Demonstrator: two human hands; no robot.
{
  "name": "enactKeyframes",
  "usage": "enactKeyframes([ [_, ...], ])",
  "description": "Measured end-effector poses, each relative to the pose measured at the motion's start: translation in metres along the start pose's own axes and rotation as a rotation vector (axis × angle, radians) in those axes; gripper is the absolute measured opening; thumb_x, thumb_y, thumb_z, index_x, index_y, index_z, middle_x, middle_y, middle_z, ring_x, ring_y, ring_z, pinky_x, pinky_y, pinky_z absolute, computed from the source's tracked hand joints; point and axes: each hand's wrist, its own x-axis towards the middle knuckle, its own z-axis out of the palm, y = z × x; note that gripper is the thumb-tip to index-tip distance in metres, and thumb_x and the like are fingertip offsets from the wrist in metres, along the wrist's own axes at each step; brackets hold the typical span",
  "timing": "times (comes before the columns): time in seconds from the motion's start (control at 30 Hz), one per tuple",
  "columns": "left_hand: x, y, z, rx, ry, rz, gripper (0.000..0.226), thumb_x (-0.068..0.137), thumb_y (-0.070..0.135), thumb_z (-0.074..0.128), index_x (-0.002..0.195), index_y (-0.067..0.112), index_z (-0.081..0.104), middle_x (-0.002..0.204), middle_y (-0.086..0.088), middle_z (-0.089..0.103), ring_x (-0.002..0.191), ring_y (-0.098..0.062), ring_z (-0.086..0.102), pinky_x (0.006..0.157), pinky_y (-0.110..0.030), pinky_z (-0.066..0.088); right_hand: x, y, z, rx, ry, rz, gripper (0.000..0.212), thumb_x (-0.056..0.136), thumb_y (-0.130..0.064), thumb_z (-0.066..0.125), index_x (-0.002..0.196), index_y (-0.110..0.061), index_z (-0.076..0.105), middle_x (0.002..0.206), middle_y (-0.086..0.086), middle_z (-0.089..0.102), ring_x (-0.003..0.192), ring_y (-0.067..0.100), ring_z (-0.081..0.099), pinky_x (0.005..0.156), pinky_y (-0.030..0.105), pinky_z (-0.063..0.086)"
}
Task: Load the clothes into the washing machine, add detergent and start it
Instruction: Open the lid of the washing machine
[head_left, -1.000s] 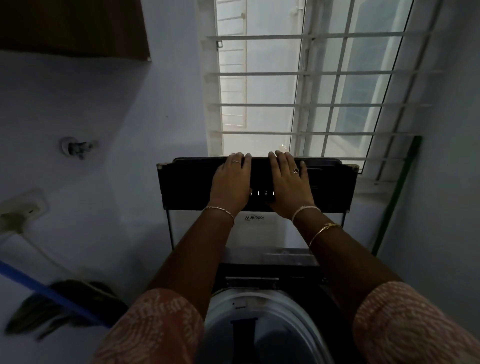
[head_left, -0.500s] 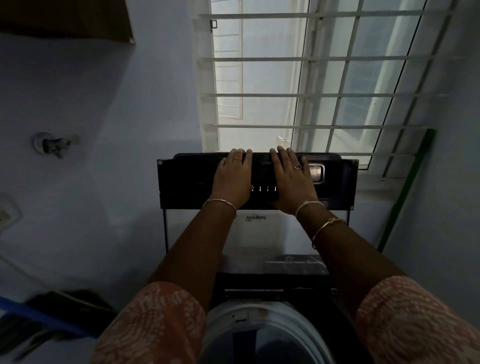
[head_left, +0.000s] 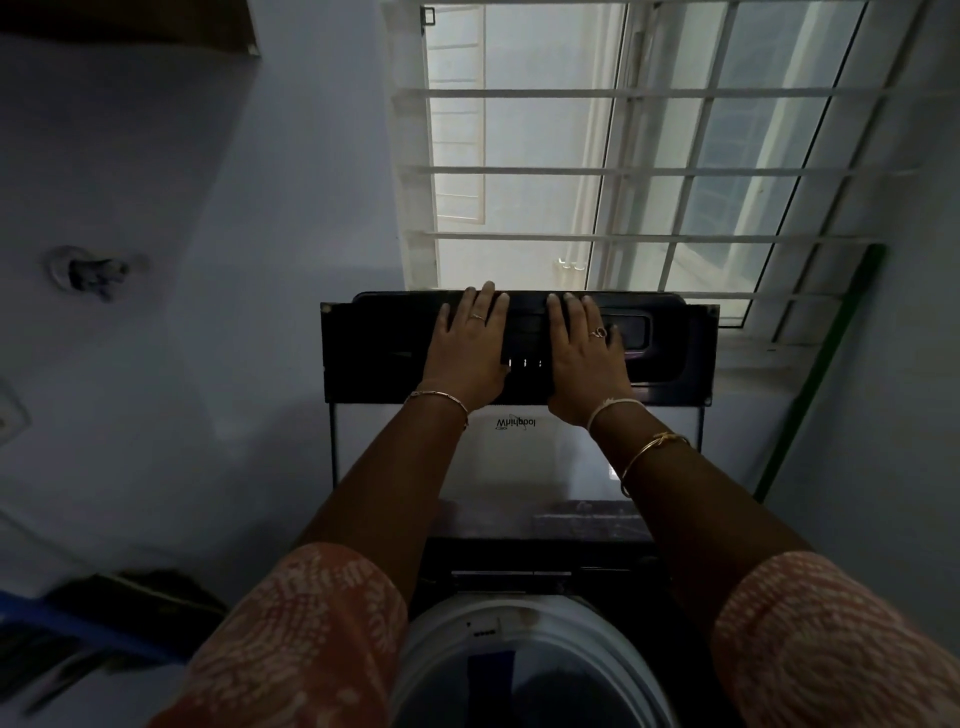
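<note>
The top-loading washing machine's lid (head_left: 374, 353) stands raised against the window, a dark band above a pale glass panel (head_left: 561, 457) with a logo. My left hand (head_left: 465, 353) and my right hand (head_left: 582, 358) lie flat side by side on the dark band, fingertips reaching its top edge. A handle recess (head_left: 631, 327) shows just right of my right hand. Below my forearms is the white rim of the tub (head_left: 582, 623), with dark cloth (head_left: 545, 691) dimly visible inside. No detergent is in view.
A barred window (head_left: 649, 171) rises directly behind the lid. A green pole (head_left: 815, 374) leans in the right corner. The left wall carries a tap (head_left: 93, 273) and a socket (head_left: 8, 415). A blue-handled item (head_left: 78, 629) lies low left, and a wooden cabinet (head_left: 124, 21) hangs top left.
Both hands stay on the lid at nearly the same spot. The view has shifted a little, and the recess beside my right hand has come into sight.
</note>
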Motion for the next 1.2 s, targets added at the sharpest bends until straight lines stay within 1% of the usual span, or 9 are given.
enactKeyframes([
  [0.23,-0.012,0.005,-0.008,-0.072,-0.083,-0.041,0.093,0.088,0.035,0.061,0.154,0.013,0.000,0.162,-0.004,-0.005,0.149,-0.025,-0.004,0.117,-0.052,0.019,-0.005,0.002,-0.008,0.024,-0.040,-0.014,0.108,0.081,-0.038,0.068,0.153,-0.013,-0.009,0.161,0.010,-0.004,0.149,0.030,-0.007,0.115,0.054,0.020],
  [0.33,-0.026,0.012,-0.013,-0.109,-0.085,-0.066,0.095,0.089,0.034,0.061,0.153,0.007,-0.004,0.162,-0.008,-0.008,0.149,-0.027,-0.006,0.118,-0.050,0.015,-0.012,0.001,-0.015,0.051,-0.062,-0.027,0.103,0.083,-0.043,0.063,0.153,-0.014,-0.007,0.161,0.011,-0.010,0.149,0.030,-0.007,0.115,0.054,0.018],
  [0.43,-0.048,0.022,-0.014,-0.175,-0.100,-0.083,0.095,0.090,0.034,0.060,0.153,0.007,-0.007,0.161,-0.011,-0.011,0.149,-0.029,-0.007,0.118,-0.048,0.010,-0.032,-0.004,-0.018,0.056,-0.094,-0.039,0.102,0.083,-0.041,0.063,0.154,-0.017,-0.006,0.160,0.011,-0.015,0.149,0.031,-0.008,0.117,0.054,0.014],
  [0.53,-0.069,0.034,-0.017,-0.272,-0.141,-0.094,0.098,0.091,0.036,0.060,0.152,0.007,-0.010,0.161,-0.010,-0.014,0.149,-0.029,-0.009,0.119,-0.047,0.010,-0.061,-0.005,-0.017,0.055,-0.095,-0.043,0.102,0.083,-0.042,0.063,0.154,-0.018,-0.006,0.160,0.011,-0.015,0.149,0.030,-0.008,0.118,0.053,0.012],
  [0.7,-0.105,0.056,-0.017,-0.367,-0.180,-0.074,0.097,0.090,0.037,0.061,0.152,0.006,-0.007,0.162,-0.010,-0.008,0.149,-0.029,-0.006,0.120,-0.045,0.012,-0.114,0.005,-0.013,0.053,-0.122,0.000,0.097,0.085,-0.041,0.062,0.154,-0.018,-0.002,0.160,0.011,-0.014,0.149,0.030,-0.006,0.118,0.051,0.011],
  [0.83,-0.138,0.078,-0.007,-0.484,-0.277,-0.047,0.097,0.089,0.038,0.061,0.152,0.005,-0.005,0.162,-0.011,-0.005,0.149,-0.030,-0.002,0.120,-0.042,0.014,-0.165,0.023,-0.014,0.069,-0.165,0.050,0.098,0.084,-0.040,0.063,0.154,-0.018,-0.001,0.160,0.012,-0.012,0.149,0.030,-0.003,0.117,0.051,0.012],
  [0.97,-0.172,0.110,0.007,-0.612,-0.343,-0.015,0.093,0.088,0.035,0.062,0.152,0.005,0.003,0.161,-0.013,0.005,0.148,-0.031,0.006,0.120,-0.042,0.015,-0.223,0.048,-0.017,0.091,-0.194,0.151,0.093,0.082,-0.040,0.063,0.153,-0.017,0.008,0.161,0.012,-0.004,0.149,0.028,0.002,0.116,0.052,0.017],
  [1.1,-0.207,0.154,0.018,-0.702,-0.389,0.092,0.086,0.089,0.034,0.063,0.152,0.005,0.012,0.160,-0.013,0.015,0.147,-0.027,0.014,0.120,-0.037,0.017,-0.283,0.067,-0.019,0.121,-0.216,0.245,0.087,0.084,-0.043,0.060,0.152,-0.015,0.014,0.161,0.012,0.004,0.148,0.028,0.008,0.116,0.052,0.020],
  [1.2,-0.233,0.198,0.018,-0.738,-0.443,0.182,0.084,0.088,0.034,0.064,0.151,0.004,0.016,0.157,-0.013,0.022,0.145,-0.027,0.020,0.119,-0.035,0.020,-0.337,0.085,-0.025,0.152,-0.246,0.335,0.083,0.088,-0.046,0.056,0.152,-0.015,0.014,0.161,0.011,0.004,0.148,0.029,0.009,0.116,0.051,0.017],
])
